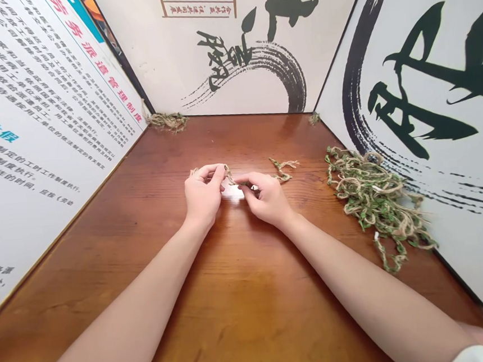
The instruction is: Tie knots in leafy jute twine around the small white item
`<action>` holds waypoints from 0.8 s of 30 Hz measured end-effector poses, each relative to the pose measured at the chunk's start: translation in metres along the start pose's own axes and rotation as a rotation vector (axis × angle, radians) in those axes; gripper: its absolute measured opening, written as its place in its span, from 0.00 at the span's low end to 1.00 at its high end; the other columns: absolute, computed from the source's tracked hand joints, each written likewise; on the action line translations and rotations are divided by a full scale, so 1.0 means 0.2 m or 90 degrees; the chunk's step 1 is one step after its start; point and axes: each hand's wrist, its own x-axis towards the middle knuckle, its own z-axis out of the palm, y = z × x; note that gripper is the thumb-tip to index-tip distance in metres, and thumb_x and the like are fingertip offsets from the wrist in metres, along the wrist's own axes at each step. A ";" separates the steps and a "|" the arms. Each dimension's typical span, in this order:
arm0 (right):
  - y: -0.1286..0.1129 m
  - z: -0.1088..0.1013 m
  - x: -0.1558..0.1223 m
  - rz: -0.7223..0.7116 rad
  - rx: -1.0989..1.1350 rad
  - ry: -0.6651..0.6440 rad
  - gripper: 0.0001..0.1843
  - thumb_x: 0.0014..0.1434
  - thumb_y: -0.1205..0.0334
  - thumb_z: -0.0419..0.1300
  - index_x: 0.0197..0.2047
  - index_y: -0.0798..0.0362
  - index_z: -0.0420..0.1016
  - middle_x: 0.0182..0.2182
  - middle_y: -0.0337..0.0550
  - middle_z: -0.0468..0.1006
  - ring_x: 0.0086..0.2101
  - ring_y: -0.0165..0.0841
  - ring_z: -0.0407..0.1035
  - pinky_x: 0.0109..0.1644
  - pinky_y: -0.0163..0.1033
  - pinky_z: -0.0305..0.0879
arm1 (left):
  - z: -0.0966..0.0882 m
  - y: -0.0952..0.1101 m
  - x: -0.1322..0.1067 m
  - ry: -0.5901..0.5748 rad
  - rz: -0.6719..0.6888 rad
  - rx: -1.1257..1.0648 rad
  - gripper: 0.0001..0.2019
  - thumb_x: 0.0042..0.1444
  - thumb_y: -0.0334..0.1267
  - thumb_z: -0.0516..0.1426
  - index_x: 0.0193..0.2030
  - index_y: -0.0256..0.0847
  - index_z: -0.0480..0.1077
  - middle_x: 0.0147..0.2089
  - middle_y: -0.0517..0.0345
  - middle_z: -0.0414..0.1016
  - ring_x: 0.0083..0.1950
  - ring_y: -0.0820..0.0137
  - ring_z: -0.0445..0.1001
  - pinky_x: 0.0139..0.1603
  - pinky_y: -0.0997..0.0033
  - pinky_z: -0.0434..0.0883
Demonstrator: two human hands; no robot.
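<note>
Seen from the head, the two hands work slightly apart over the brown table (235,300) — a twine strand with green leaf bits (228,174) runs between them. I see the left hand (202,194) pinching it between thumb and fingers, some of it poking out past the knuckles; the right hand (269,196) has its fingertips closed at the other end. A loose twine piece (283,169) lies just beyond the right hand, a tangled heap (376,194) well to its right — and a small bundle (167,121) sits far beyond the left.
</note>
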 end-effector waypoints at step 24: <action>0.02 -0.01 0.04 0.379 0.271 0.180 0.15 0.57 0.51 0.66 0.35 0.55 0.73 0.28 0.42 0.79 0.27 0.31 0.72 0.32 0.37 0.69 | 0.00 0.07 -0.05 -0.233 -0.189 -0.100 0.16 0.43 0.45 0.71 0.29 0.36 0.74 0.27 0.56 0.73 0.21 0.77 0.63 0.20 0.76 0.57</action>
